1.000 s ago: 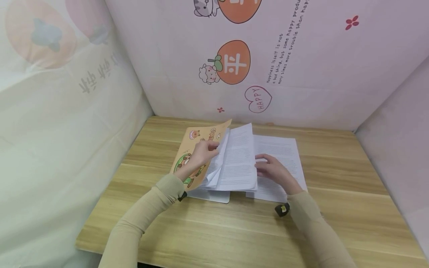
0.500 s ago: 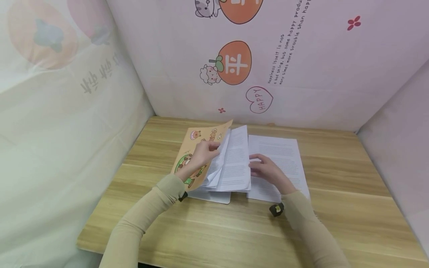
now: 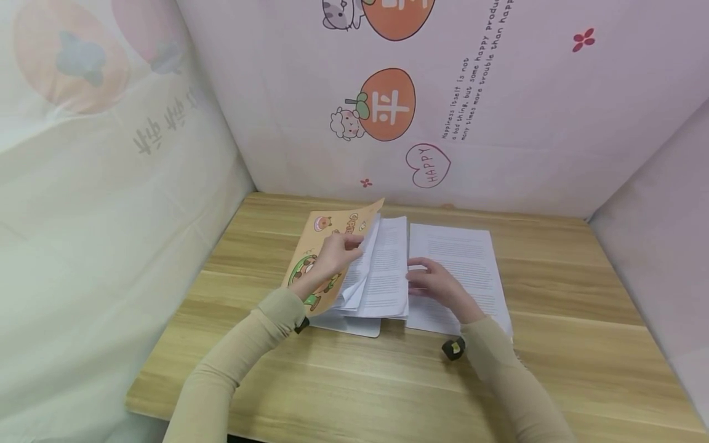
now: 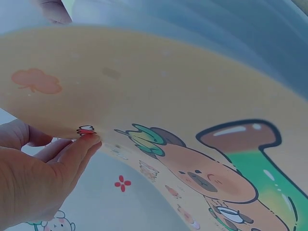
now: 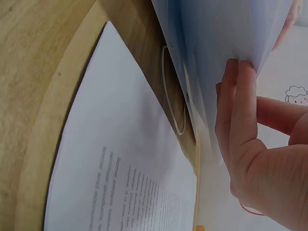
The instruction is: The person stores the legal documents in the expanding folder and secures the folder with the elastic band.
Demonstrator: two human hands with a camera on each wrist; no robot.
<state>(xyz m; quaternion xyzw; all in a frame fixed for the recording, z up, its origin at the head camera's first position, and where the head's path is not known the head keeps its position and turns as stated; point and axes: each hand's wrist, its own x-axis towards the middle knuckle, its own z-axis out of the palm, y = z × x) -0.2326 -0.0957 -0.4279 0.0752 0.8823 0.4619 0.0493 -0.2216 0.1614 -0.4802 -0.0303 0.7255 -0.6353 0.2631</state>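
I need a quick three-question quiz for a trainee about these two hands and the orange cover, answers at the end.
1. Which hand pinches the edge of the orange cover?
2. True or false: the orange cover is plain, with no drawings.
3. The right hand touches: a) the wall, b) the white pages beside the cover, c) the left sleeve.

Key: 1: the left hand. 2: false, cartoon animals show on it. 3: b.

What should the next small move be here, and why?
Probably a gentle leftward push on the sheets by the right hand: it touches their right edge, which appears to jut past the white back cover, while the left hand pinches the orange cover up, leaving room.
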